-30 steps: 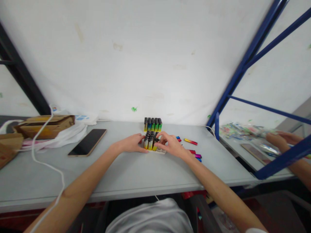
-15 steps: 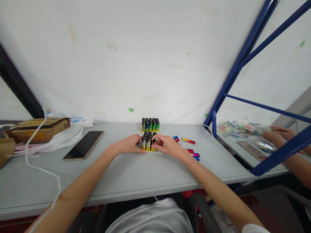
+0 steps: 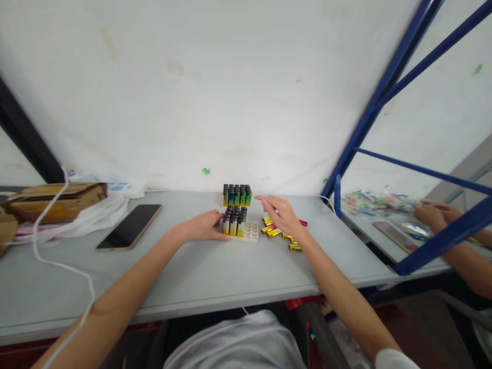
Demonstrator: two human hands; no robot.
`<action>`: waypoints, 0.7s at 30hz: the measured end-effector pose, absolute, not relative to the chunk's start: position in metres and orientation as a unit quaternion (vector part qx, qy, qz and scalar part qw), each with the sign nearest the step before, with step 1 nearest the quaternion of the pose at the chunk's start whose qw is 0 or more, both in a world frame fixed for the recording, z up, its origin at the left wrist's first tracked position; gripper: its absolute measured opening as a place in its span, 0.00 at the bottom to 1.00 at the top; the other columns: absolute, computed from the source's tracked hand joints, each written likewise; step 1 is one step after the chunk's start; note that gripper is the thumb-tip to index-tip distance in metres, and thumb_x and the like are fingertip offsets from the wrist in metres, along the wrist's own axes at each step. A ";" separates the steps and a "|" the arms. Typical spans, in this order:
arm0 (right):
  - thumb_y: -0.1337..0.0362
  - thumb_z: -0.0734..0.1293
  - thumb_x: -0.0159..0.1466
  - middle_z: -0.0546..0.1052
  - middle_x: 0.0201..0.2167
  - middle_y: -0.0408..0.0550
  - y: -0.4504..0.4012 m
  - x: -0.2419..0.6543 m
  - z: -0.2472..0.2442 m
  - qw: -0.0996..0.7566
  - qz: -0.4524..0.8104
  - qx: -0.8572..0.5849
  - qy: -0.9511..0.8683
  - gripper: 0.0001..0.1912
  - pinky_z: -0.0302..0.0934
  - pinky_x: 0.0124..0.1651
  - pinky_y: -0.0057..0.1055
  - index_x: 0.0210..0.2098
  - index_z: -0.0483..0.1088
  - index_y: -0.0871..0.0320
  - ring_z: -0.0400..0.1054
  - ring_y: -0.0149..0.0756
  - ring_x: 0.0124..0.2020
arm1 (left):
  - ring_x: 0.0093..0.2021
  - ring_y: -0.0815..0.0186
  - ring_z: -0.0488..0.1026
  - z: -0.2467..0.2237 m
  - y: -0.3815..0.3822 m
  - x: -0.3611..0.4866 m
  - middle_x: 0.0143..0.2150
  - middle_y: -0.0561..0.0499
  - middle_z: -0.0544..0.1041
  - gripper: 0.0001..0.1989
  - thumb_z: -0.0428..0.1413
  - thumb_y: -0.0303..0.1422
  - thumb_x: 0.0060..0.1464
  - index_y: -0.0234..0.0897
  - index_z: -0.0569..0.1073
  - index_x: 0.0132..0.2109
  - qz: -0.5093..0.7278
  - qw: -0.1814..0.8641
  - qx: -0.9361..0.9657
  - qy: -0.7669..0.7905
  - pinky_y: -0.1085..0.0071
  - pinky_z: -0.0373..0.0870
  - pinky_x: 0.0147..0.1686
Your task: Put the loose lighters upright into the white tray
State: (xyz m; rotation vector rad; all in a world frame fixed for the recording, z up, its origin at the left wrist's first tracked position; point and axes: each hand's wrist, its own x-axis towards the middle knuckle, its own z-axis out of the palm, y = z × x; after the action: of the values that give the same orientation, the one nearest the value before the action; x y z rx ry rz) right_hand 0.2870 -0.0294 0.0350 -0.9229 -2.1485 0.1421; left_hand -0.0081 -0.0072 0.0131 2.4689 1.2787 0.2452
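A white tray (image 3: 251,233) with round holes lies mid-table, with upright lighters (image 3: 233,225), yellow at the bottom and black on top, filling its left part. My left hand (image 3: 203,226) is at the tray's left end, thumb along the front corner and fingers behind, holding it. Behind stands another block of upright lighters (image 3: 237,195) in blue, green and yellow. My right hand (image 3: 283,212) hovers to the right of the tray, index finger stretched out and thumb apart, nothing visible in it. Beneath and around it lie loose gold-ended lighters (image 3: 273,233), partly hidden by the hand.
A phone (image 3: 129,227) lies to the left, beside a cardboard box (image 3: 57,202), a white plastic bag (image 3: 111,214) and a white cable (image 3: 65,265). A blue metal frame (image 3: 369,123) rises at right. Beyond it, another person's hands (image 3: 436,215) work near plastic packets (image 3: 378,202).
My right hand has left the tray's right side and moved right, over the loose lighters, uncovering bare holes. The loose pieces now show gold ends. My left hand stays at the tray.
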 end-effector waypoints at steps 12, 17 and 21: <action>0.52 0.56 0.75 0.72 0.32 0.49 -0.058 0.375 0.033 0.367 0.011 -0.477 -0.798 0.25 0.64 0.44 0.38 0.49 0.82 0.57 0.69 0.41 0.36 | 0.40 0.56 0.73 0.006 0.000 -0.010 0.41 0.46 0.75 0.33 0.61 0.60 0.45 0.36 0.76 0.46 0.086 0.151 0.878 0.446 0.65 0.71 0.42; 0.52 0.57 0.75 0.78 0.39 0.53 -0.091 0.408 0.005 0.274 0.052 -0.524 -0.805 0.23 0.67 0.43 0.40 0.56 0.78 0.54 0.71 0.42 0.36 | 0.41 0.55 0.73 0.007 -0.001 -0.010 0.41 0.45 0.76 0.33 0.60 0.60 0.45 0.36 0.75 0.46 0.082 0.152 0.880 0.443 0.65 0.70 0.43; 0.50 0.63 0.71 0.78 0.48 0.56 -0.090 0.432 -0.012 0.277 0.062 -0.545 -0.789 0.22 0.71 0.44 0.42 0.56 0.76 0.55 0.74 0.44 0.38 | 0.41 0.55 0.74 0.007 0.000 -0.011 0.42 0.45 0.76 0.33 0.60 0.61 0.45 0.37 0.75 0.46 0.080 0.156 0.877 0.448 0.65 0.70 0.42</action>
State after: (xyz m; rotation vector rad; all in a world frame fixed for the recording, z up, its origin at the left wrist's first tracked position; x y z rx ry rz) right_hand 0.4319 -0.0902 -0.0116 -1.4630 -2.1197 0.1671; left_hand -0.0105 -0.0003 0.0070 2.5102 1.2834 0.2286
